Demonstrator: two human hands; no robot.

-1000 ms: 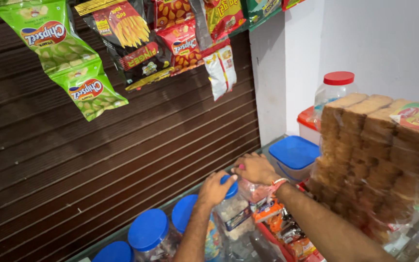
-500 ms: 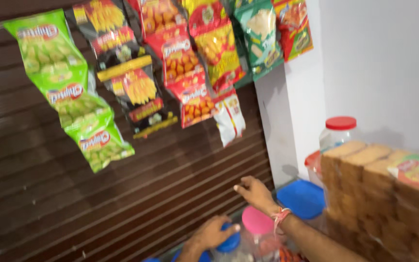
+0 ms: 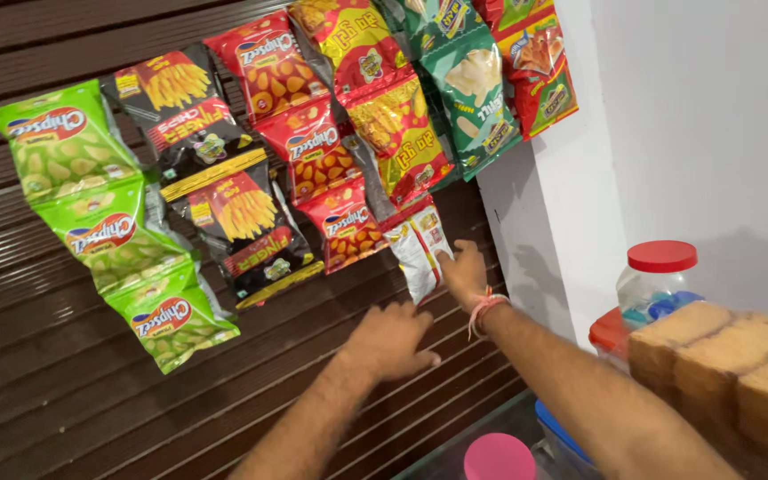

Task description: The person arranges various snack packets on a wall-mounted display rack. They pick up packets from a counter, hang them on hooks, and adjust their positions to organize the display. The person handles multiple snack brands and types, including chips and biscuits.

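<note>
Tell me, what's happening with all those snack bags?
A person reaches both hands up to strips of snack packets hanging on a brown slatted shutter. The right hand touches the small white packet at the bottom of one strip. The left hand is spread open just below, holding nothing. Jars stand on the right.

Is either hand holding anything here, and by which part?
The right hand touches the lower edge of the white packet; a closed grip cannot be told. The left hand holds nothing, flat near the shutter.
</note>
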